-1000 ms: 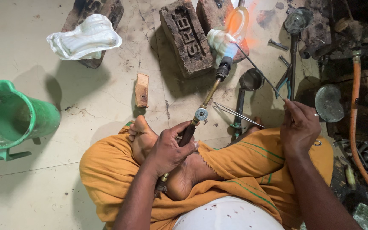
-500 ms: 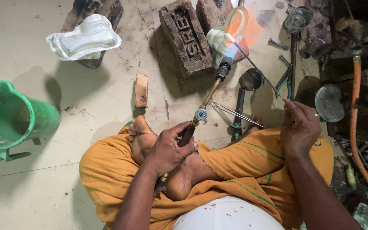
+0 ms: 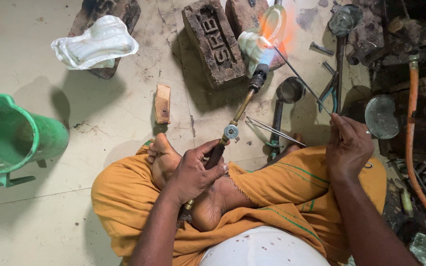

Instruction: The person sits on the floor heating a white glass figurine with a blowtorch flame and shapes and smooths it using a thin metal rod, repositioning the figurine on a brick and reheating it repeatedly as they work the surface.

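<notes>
I sit cross-legged on the floor in an orange cloth. My left hand [image 3: 195,170] grips the dark handle of a brass gas torch [image 3: 237,116]. The torch points up and away, and its flame plays on a pale green-white glass piece [image 3: 252,47] that rests against a brick [image 3: 245,15]. An orange glow shows at the flame tip. My right hand [image 3: 348,143] pinches the near end of a thin metal rod [image 3: 299,79]. The rod's far tip reaches into the flame at the glass piece.
A lettered brick [image 3: 213,42] lies left of the glass. A white glass shell shape [image 3: 94,44] rests on another brick. A green plastic jug [image 3: 13,138] stands left. A small wood block [image 3: 162,102], tweezers [image 3: 272,130], ladles, pliers and an orange hose [image 3: 412,133] lie around.
</notes>
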